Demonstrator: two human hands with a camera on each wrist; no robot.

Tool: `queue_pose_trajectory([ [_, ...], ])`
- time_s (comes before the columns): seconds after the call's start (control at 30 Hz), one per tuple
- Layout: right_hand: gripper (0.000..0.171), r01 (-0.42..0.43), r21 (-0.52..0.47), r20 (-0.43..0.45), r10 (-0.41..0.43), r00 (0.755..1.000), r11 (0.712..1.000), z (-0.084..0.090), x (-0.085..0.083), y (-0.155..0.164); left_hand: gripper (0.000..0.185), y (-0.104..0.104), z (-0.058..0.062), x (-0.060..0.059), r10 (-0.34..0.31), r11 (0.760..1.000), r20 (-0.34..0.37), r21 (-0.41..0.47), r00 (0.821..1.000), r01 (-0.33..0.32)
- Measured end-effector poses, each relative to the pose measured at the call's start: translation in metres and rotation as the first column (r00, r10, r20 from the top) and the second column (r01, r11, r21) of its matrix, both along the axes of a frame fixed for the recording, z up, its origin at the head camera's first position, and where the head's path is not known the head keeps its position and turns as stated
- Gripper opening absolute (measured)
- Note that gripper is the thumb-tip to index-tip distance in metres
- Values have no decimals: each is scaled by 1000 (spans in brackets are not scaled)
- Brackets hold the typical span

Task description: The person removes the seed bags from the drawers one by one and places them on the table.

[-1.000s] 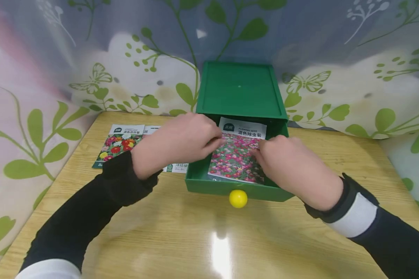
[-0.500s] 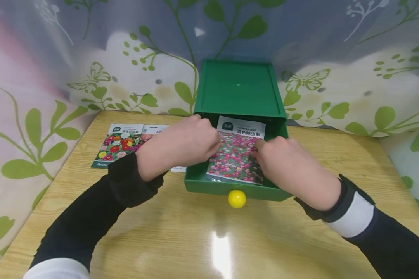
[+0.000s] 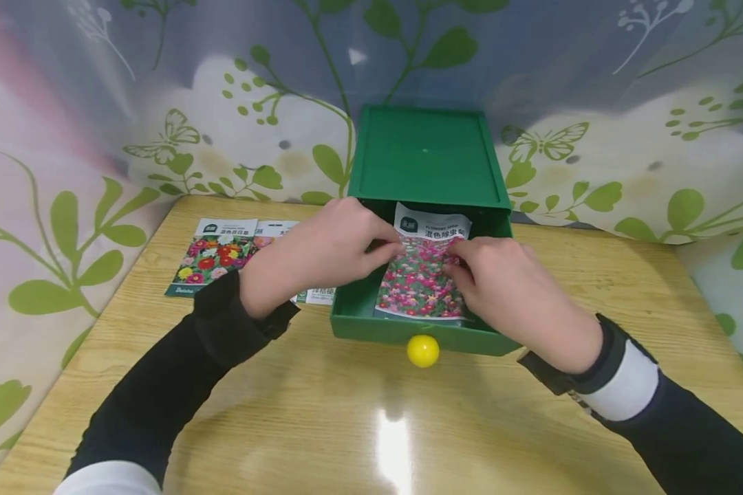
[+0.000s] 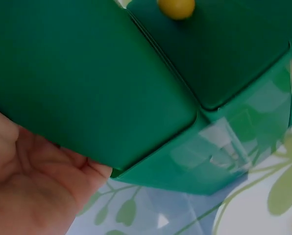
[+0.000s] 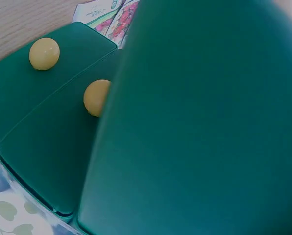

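A flower seed packet (image 3: 417,285) with a white top band lies in the open drawer (image 3: 353,323) of a green box (image 3: 426,155). My left hand (image 3: 386,249) pinches the packet's left edge. At the right edge, my right hand (image 3: 455,260) pinches it too, and the packet bows between them. The drawer's yellow knob (image 3: 422,350) points toward me. The left wrist view shows my palm (image 4: 33,191) against green box walls (image 4: 87,83) and a yellow knob (image 4: 175,7). The right wrist view is filled by green plastic (image 5: 200,127) with two yellow knobs (image 5: 44,53) (image 5: 96,97).
Several more seed packets (image 3: 213,258) lie flat on the wooden table (image 3: 371,426) left of the box, partly hidden behind my left wrist. A floral curtain (image 3: 625,137) closes off the back and both sides. Black sleeves (image 3: 161,385) cover both forearms.
My hands have drawn closer together and the packet now looks narrower and bowed, with its top end lifted toward the back of the drawer.
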State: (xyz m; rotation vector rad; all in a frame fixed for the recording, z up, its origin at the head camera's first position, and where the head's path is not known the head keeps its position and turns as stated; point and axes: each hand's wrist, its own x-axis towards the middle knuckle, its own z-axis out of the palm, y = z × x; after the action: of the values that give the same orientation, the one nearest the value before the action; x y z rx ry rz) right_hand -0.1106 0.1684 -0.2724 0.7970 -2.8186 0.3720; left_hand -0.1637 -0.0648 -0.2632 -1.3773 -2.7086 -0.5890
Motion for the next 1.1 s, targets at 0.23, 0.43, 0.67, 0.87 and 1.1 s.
queue_pose_trajectory([
  [0.23, 15, 1, -105, -46, -6, 999, 995, 0, -4, 3, 13, -3, -4, 0, 46, 977, 6, 207, 999, -46],
  [0.43, 18, 30, -249, 55, -17, 998, 968, 6, -5, 12, 15, -7, -4, 1, 85, 921, 148, 366, 985, -134],
  [0.67, 21, 69, -397, 133, -17, 991, 915, 10, -3, 19, 17, -12, 0, 4, 93, 883, 268, 423, 959, -204],
  [0.87, 20, 111, -491, 220, -1, 975, 864, 14, 3, 19, 19, -19, 0, 6, 98, 857, 334, 450, 937, -250],
  [1.1, 14, 122, -543, 258, 27, 966, 831, 15, 16, 16, 20, -32, -4, 19, 93, 843, 389, 459, 917, -280],
])
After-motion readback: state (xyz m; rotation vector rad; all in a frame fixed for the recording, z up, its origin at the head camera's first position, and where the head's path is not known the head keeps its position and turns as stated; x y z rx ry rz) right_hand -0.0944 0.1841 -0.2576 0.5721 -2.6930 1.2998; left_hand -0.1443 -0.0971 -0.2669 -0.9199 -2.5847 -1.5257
